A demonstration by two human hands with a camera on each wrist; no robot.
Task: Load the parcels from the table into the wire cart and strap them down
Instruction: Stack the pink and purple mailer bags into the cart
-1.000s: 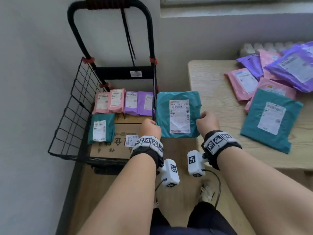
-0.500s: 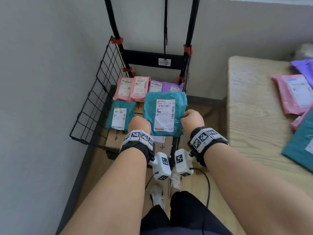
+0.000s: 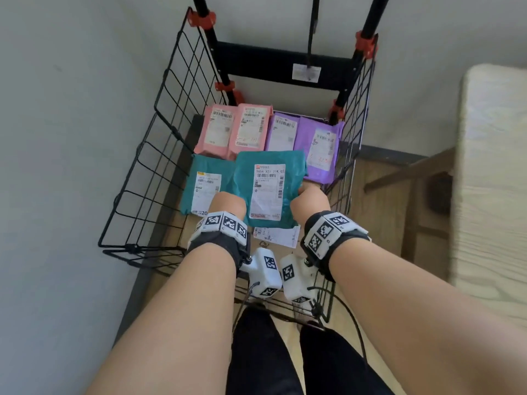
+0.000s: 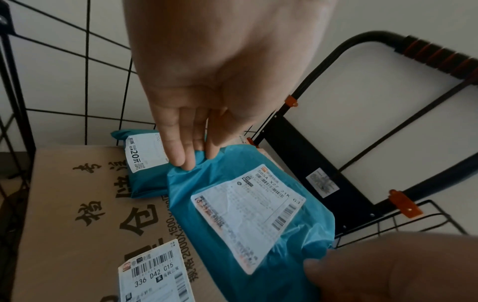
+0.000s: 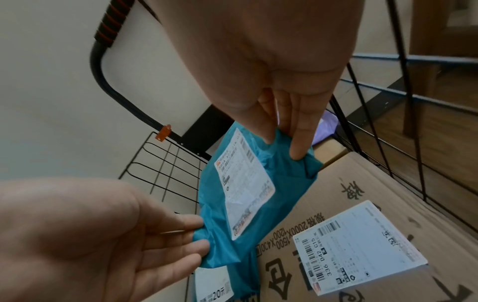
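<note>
A teal parcel (image 3: 268,189) with a white label hangs inside the black wire cart (image 3: 159,172), just above a brown cardboard box (image 4: 77,204). My left hand (image 3: 228,203) pinches the parcel's left edge (image 4: 186,169) and my right hand (image 3: 312,199) pinches its right edge (image 5: 297,155). A smaller teal parcel (image 3: 205,186) lies on the box to the left. Two pink parcels (image 3: 233,129) and two purple parcels (image 3: 308,141) lie at the cart's back. A black strap (image 3: 312,27) hangs from the cart handle.
The cart stands against a grey wall (image 3: 71,109) on the left. The wooden table (image 3: 496,166) edge is at the right, across a strip of wood floor (image 3: 379,201). My legs (image 3: 285,352) are at the cart's near end.
Both hands have carried the teal parcel from beside the table leftward and down into the cart, over the box. My view has shifted left, so the table's parcels are out of sight.
</note>
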